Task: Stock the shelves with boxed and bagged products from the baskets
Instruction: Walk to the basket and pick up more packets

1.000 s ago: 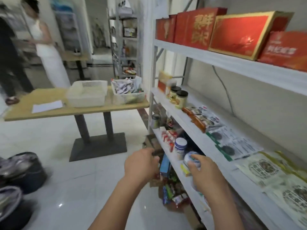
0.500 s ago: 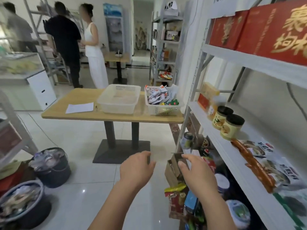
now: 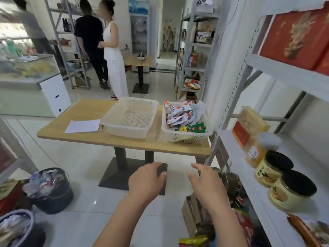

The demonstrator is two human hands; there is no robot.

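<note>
Two white plastic baskets stand on a wooden table (image 3: 85,111) ahead of me. The left basket (image 3: 114,123) holds nothing; the right basket (image 3: 187,138) is heaped with white and green snack bags (image 3: 179,115). My left hand (image 3: 146,180) and my right hand (image 3: 204,184) hover side by side below the table's near edge, fingers relaxed, holding nothing. On my right runs the white shelf unit (image 3: 284,70), with red gift boxes (image 3: 295,36) on top and black-lidded jars (image 3: 292,191) on the middle shelf.
A paper sheet (image 3: 82,126) lies on the table's left part. Dark bins (image 3: 53,189) full of wrappers sit on the floor at left. A cardboard box (image 3: 194,214) and packets crowd the shelf's foot. Three people (image 3: 99,49) stand at the back by other racks.
My view has swung from the shelf toward the table. My right hand let go of the round tub it held on the lower shelf. Both hands now hang free before the table.
</note>
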